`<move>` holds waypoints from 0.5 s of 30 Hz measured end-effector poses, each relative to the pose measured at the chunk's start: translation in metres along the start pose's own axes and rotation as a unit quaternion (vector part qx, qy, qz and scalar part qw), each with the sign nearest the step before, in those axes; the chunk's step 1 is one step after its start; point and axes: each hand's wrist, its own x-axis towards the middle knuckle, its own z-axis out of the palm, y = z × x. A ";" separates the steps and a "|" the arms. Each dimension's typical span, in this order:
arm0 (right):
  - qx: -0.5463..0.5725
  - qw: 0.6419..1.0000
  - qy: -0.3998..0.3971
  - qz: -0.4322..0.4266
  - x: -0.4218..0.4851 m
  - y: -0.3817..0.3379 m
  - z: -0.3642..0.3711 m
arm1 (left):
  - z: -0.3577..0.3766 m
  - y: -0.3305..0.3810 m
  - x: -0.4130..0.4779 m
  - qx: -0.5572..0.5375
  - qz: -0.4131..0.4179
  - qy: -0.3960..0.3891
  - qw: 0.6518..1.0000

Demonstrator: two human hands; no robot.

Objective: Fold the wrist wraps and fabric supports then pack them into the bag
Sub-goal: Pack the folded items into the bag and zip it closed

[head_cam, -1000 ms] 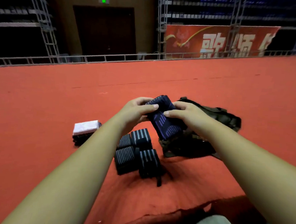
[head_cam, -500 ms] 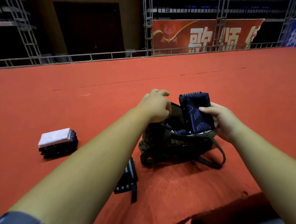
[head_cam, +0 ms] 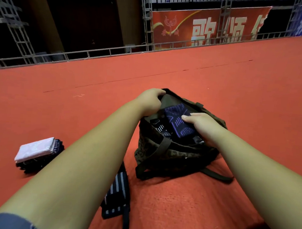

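The folded blue cloth (head_cam: 177, 121), dark with a lighter printed pattern, is sitting in the open mouth of the bag (head_cam: 170, 156), with its lower end going down among the contents and its upper end showing above them. The right hand (head_cam: 201, 127) is grasping this cloth, with the thumb lying across its top face and the other fingers hidden under it. The left hand (head_cam: 150, 101) is clenching the far left part of the bag's rim, with its fingers curled over the edge and pulling the opening wide. Other dark pieces with white stripes (head_cam: 159, 128) are lying inside the bag, just beside the blue cloth. The bag, olive with a mottled pattern, is resting on the red carpet (head_cam: 236, 102) near its middle, and its straps are trailing onto the carpet toward the near edge. A black wrist wrap with grey stripes (head_cam: 117, 195) is lying on the carpet near the bag's near left corner, partly hidden by the left forearm. A stack of folded cloths (head_cam: 38, 151), white on top and dark below, is sitting well apart toward the left side of the carpet. A metal railing (head_cam: 97, 52) is running along the carpet's far edge, and a red banner (head_cam: 205, 29) is hanging behind it.
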 end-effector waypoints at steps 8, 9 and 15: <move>-0.381 0.922 0.066 -0.040 0.030 0.008 0.026 | 0.006 -0.005 0.005 -0.094 -0.011 0.017 0.995; -0.402 0.912 0.065 -0.034 0.032 0.009 0.029 | 0.005 -0.005 0.004 -0.095 -0.007 0.020 0.995; -0.502 0.861 0.076 0.031 0.037 0.005 0.041 | 0.001 -0.005 -0.008 -0.060 0.019 0.008 0.998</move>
